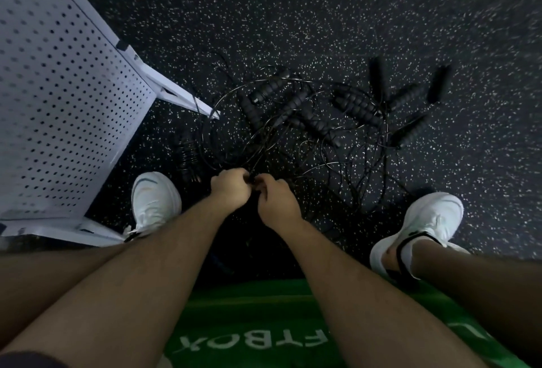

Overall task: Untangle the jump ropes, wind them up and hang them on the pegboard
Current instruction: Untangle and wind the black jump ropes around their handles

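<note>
A tangle of black jump ropes [311, 130] lies on the dark speckled floor ahead of me, thin cords looping among several ribbed black handles. My left hand [230, 187] and my right hand [277, 199] meet just below the pile, both with curled fingers pinching the same bunch of black cord between them. What exactly sits inside the fingers is hidden. The white pegboard [58, 97] stands at the left on white feet, tilted in this view, with nothing hanging on the part I see.
My two white shoes [155, 200] [425, 226] stand on the floor either side of my hands. A green box top with white lettering [258, 329] lies under me. The pegboard's white foot [187, 97] reaches into the rope pile. Speckled rubber floor [322, 15] stretches beyond.
</note>
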